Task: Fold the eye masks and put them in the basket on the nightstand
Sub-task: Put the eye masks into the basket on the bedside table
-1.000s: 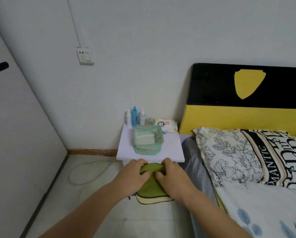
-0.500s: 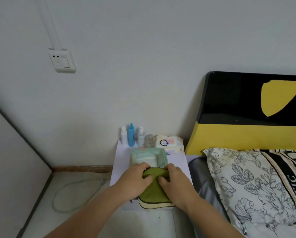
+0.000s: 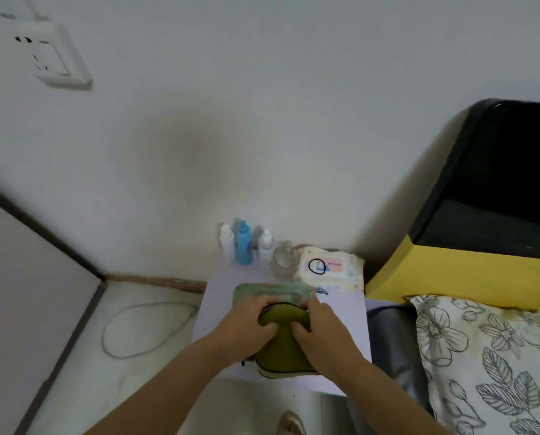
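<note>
We're at the nightstand worktop (image 3: 350,312), pale top, bed (image 3: 482,356) to the right. Back row against the wall: three small bottles (image 3: 243,246), a clear jar (image 3: 283,260), a wipes pack (image 3: 331,270). None of it is in our way, but it's close behind the target.

Basket (image 3: 246,290): soft green fabric, sits mid-worktop, near rim mostly hidden behind our hands. Looks floppy, so we expect the wall to cave if pushed.

Eye mask (image 3: 282,346): green, pale trim, folded, held above the worktop's front half with its top edge at the basket's near rim.

Left hand (image 3: 249,321) and right hand (image 3: 322,332) are both clenched on the mask's upper edge, thumbs on top.

Step in hand, as we read it: drop it in. Keep the pinch so the fold stays shut, lift over the rim rather than shoving through it, lower flat, let go only once it's seated. Contents of the basket we can't see from here.
</note>
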### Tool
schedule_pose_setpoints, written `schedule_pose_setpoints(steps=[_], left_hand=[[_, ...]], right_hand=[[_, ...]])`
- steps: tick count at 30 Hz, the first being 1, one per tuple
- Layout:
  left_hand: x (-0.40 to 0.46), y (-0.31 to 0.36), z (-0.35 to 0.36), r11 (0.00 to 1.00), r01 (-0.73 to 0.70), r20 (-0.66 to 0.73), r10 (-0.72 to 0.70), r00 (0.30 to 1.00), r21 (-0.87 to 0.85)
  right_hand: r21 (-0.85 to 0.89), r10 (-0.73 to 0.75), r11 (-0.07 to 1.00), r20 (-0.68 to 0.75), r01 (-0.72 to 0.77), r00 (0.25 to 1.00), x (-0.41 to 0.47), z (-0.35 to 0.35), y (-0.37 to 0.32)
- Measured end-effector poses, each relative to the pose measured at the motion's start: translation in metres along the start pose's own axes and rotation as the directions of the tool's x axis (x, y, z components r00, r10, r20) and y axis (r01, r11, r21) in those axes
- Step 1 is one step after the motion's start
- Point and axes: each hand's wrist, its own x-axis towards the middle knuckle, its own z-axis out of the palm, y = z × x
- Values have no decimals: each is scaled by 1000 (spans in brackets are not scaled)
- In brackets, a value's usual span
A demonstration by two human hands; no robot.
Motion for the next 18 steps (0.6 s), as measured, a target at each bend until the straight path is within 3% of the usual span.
schedule_pose_setpoints(steps=[6,18], left_hand=[[52,-32,14,989,137,22,-136,991,-54],[137,-118,54,959,280,112,-282,953,30]], right_hand=[[2,34,999,90,-35,995,57,22,23],[71,177,979,164,-190,971,136,104,71]])
